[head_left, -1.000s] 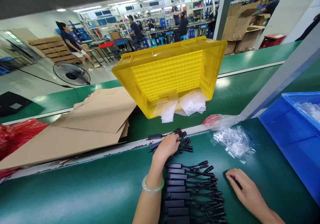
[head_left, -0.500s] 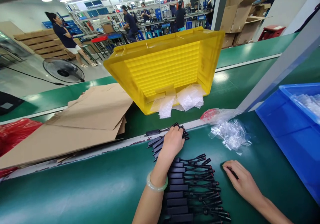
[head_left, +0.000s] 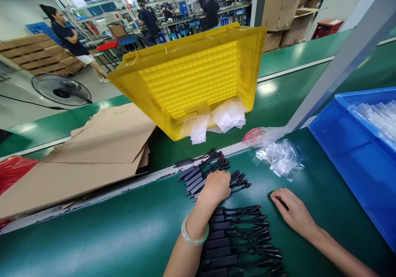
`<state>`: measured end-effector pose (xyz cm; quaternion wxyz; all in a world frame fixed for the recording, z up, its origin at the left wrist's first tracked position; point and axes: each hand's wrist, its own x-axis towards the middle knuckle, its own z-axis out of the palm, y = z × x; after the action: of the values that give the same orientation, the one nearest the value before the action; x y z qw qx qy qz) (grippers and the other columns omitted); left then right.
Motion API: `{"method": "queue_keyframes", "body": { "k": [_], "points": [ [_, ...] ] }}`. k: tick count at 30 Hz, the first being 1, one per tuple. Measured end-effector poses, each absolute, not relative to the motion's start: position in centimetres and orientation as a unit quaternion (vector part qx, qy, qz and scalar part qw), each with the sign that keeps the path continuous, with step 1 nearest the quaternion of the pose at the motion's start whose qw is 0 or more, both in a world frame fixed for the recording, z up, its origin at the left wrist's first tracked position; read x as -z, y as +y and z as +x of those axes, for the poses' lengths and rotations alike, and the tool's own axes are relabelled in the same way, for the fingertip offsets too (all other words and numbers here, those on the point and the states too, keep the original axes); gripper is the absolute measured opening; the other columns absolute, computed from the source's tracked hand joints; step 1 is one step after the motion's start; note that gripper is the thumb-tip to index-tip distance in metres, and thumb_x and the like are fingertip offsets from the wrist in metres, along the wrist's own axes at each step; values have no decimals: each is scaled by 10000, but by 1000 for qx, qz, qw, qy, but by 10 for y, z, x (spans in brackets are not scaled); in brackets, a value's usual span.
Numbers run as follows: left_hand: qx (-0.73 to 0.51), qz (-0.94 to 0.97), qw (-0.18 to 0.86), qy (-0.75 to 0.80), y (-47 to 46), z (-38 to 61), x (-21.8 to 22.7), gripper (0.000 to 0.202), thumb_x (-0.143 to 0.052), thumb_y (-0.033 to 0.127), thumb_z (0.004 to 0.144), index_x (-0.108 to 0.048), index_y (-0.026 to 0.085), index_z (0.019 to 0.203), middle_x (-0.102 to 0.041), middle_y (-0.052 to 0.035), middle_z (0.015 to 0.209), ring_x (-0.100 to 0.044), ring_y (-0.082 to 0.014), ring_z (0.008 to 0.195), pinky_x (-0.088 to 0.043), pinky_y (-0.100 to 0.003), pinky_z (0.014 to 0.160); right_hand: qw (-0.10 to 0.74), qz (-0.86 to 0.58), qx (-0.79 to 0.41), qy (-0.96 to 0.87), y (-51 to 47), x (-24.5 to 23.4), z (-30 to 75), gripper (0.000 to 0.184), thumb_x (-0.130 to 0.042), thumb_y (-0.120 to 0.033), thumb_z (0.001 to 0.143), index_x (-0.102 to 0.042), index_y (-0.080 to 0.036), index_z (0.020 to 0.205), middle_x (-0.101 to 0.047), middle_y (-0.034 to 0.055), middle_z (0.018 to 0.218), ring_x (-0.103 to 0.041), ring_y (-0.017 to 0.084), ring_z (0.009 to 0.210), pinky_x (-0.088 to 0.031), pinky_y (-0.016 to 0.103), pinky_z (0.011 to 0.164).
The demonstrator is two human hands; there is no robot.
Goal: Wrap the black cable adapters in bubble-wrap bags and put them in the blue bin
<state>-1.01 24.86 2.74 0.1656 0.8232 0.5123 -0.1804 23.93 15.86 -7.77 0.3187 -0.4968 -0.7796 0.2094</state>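
Observation:
My left hand (head_left: 215, 188), with a pale green bangle on the wrist, lies curled on a fanned bunch of black cable adapters (head_left: 198, 174) on the green table. A neat row of the same black adapters (head_left: 238, 235) lies side by side just below that hand. My right hand (head_left: 292, 211) rests on the table to the right of the row, fingers bent over a small dark piece that I cannot name. A heap of clear plastic bags (head_left: 278, 159) lies beyond the right hand.
A tilted yellow crate (head_left: 185, 76) with bubble-wrap bags in it stands on the green belt ahead. Flat cardboard (head_left: 93, 153) lies at the left, a blue bin (head_left: 355, 153) at the right. People work at benches in the background, near a floor fan (head_left: 60, 91).
My left hand has drawn back toward me, pulling the loose bunch of adapters closer to the row. The right hand has stayed in place.

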Motion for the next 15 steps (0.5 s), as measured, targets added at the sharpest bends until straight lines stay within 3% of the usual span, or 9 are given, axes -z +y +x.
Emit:
{"method": "queue_keyframes", "body": {
  "k": [3,7,9,12,15],
  "points": [
    [166,833,167,500,243,-10,-36,328,-660,349,798,-618,128,1037,-666,-138,1057,-625,-303,1001,-511,-398,826,316,-499,-209,-779,159,78,240,98,-452,-208,988,-535,-226,937,-605,39,833,-575,193,744,-459,311,651],
    [184,855,210,436,229,5,-37,537,-776,521,651,-628,174,1033,-672,-84,1043,-618,-282,996,-510,-363,829,315,-499,-207,-780,159,78,240,92,-456,-202,987,-535,-222,945,-605,38,833,-574,192,754,-458,313,662],
    [207,854,217,426,224,14,-33,536,-800,474,635,-634,155,1032,-673,-100,1051,-618,-287,1000,-507,-366,838,316,-498,-207,-780,159,77,240,96,-454,-198,987,-536,-221,943,-607,37,831,-575,191,755,-460,310,662],
    [212,845,199,449,222,19,-30,383,-744,324,725,-626,127,1033,-669,-126,1049,-621,-286,999,-504,-372,834,323,-501,-207,-776,159,76,239,105,-453,-200,984,-538,-222,925,-611,37,819,-575,191,743,-463,306,651],
    [195,842,178,470,217,14,-37,322,-678,315,797,-600,133,1050,-658,-122,1040,-607,-284,1011,-495,-385,851,328,-503,-205,-773,160,74,238,124,-444,-208,984,-542,-221,910,-614,36,805,-576,189,733,-467,306,649]
  ]
}}
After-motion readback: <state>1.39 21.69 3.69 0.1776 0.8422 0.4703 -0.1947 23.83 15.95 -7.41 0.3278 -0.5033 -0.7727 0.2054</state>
